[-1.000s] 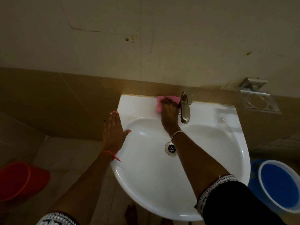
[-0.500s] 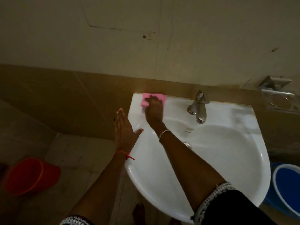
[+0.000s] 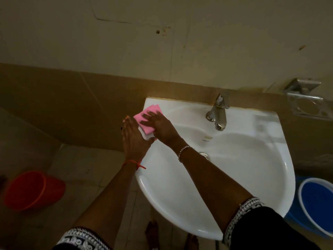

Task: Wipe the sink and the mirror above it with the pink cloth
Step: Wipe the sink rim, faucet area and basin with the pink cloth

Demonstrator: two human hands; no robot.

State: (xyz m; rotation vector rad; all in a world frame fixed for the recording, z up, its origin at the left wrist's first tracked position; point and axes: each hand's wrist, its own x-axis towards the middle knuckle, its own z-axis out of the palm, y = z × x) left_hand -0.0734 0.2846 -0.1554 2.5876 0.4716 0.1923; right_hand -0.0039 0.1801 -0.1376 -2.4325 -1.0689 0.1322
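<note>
Wiping sink (image 3: 243, 177) ledge well left of tap (image 3: 218, 114). Right hand (image 3: 159, 126) flat on cloth (image 3: 144, 117), fingers spread, pressing it down. Cloth folded, long axis roughly wall-to-front, far end pointing at wall (image 3: 162, 51) left of tap. Left hand (image 3: 133, 141), fingers straight and together, just beside cloth on side away from tap. Right hand nearer tap, so sweep tapward looks next. Mirror not in view.

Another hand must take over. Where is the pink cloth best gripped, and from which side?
Probably its far corner, from the wall side. The pink cloth lies flat on the sink rim; the right hand presses its near part and the left hand flanks its left edge, leaving only that corner free.
</note>
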